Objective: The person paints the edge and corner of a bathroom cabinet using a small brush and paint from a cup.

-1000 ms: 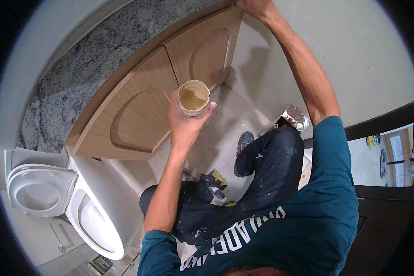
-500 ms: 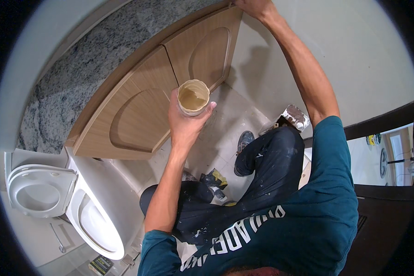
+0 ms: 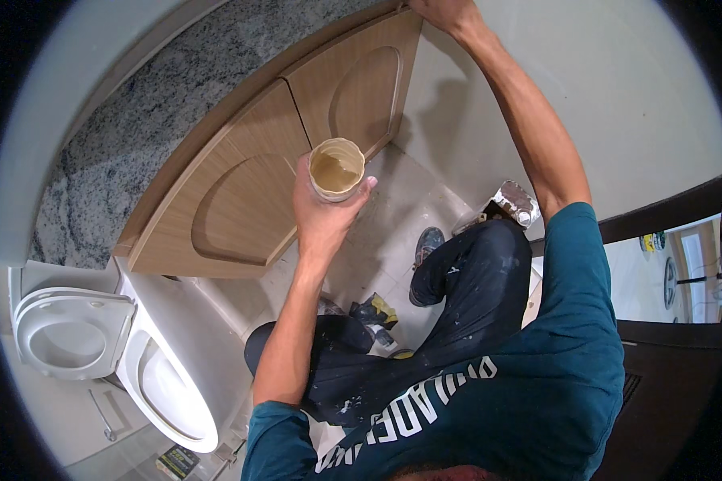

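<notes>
Upright in my left hand (image 3: 321, 216) is a pale cup (image 3: 337, 187) with a wavy rim, my fingers and thumb wrapped round it. A yellowish liquid shows inside. The cup is in front of the two light-wood doors of a vanity cabinet (image 3: 245, 192). My right hand (image 3: 448, 12) reaches far up to the cabinet's right end, where the grey stone countertop (image 3: 160, 88) meets the wall (image 3: 586, 104). Its fingers look curled together, partly cut off by the picture's upper edge. What they hold, if anything, is hidden.
A white toilet (image 3: 168, 385) with its lid raised stands at the left. Below my right arm, a paint-smeared, foil-like container (image 3: 517, 204) sits on the floor by the wall. A crumpled black-and-yellow item (image 3: 375, 311) lies between my legs. A dark-framed mirror (image 3: 666, 272) is at the right.
Almost nothing differs. My right hand has shifted very slightly at the upper edge; my left hand and the cup stay in place.
</notes>
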Demonstrator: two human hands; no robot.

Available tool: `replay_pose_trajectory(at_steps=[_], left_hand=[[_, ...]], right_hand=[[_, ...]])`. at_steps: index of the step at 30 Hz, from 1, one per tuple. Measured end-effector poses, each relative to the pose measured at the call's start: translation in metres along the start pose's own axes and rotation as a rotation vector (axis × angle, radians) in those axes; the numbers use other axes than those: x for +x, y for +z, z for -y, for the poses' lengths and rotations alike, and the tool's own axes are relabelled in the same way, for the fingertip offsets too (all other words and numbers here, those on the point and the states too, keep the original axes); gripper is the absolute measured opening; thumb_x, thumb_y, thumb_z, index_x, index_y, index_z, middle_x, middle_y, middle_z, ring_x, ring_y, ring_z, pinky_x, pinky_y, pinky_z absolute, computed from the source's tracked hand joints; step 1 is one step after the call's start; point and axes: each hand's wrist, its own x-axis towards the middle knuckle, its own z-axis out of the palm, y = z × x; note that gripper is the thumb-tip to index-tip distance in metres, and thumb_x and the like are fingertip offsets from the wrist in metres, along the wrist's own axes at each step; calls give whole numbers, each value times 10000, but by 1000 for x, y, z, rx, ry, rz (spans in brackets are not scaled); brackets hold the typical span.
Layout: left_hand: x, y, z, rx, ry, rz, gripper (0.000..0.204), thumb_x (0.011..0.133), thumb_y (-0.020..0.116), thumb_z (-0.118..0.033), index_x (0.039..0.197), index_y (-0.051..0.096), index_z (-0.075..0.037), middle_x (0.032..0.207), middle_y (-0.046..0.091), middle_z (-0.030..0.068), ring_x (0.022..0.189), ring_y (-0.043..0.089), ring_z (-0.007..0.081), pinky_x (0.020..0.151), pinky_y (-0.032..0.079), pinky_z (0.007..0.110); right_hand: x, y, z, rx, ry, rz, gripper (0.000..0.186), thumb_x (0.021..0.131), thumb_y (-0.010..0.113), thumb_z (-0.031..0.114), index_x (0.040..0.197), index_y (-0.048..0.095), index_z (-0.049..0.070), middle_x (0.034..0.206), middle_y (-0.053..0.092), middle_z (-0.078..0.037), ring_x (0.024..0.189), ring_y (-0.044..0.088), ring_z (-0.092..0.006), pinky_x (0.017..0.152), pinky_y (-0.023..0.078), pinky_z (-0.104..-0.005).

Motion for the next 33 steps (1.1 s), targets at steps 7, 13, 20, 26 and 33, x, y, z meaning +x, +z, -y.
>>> replay_pose_trajectory(at_steps=[7, 13, 20, 26, 33], left_hand=[[0, -3, 5, 15, 3, -13, 555, 770, 912, -128, 1199, 579, -11, 1094, 692, 91, 1018, 666, 186, 916, 526, 334], [0, -1, 3, 12, 3, -11, 559, 768, 914, -133, 1202, 581, -16, 1093, 694, 86, 1019, 668, 183, 920, 529, 334], [-1, -5, 2, 28, -14, -13, 577, 769, 913, -133, 1220, 573, -15, 1109, 692, 87, 1037, 665, 184, 932, 526, 333], [0, -2, 0, 26, -15, -9, 593, 770, 914, -135, 1233, 564, -13, 1114, 689, 90, 1044, 662, 185, 938, 523, 334], [0, -2, 4, 17, -12, 0, 575, 774, 909, -129, 1223, 570, -12, 1111, 689, 87, 1038, 661, 183, 934, 523, 332]], right_hand=[[2, -5, 3, -140, -7, -12, 372, 896, 650, 274, 841, 707, -90, 800, 687, -310, 712, 685, -437, 661, 549, -491], [3, -2, -1, -121, -18, -9, 404, 949, 647, 318, 856, 722, -68, 804, 701, -285, 746, 697, -438, 690, 550, -496], [-2, -5, 16, 53, -68, -40, 367, 935, 643, 288, 866, 723, -63, 812, 708, -276, 732, 698, -426, 686, 552, -494], [6, 3, -9, -163, -37, -12, 340, 895, 664, 290, 869, 733, -42, 837, 706, -288, 757, 695, -449, 699, 552, -498], [-3, 1, 3, -33, -101, -87, 348, 911, 641, 290, 869, 734, -42, 839, 707, -286, 771, 697, -453, 699, 560, -496]])
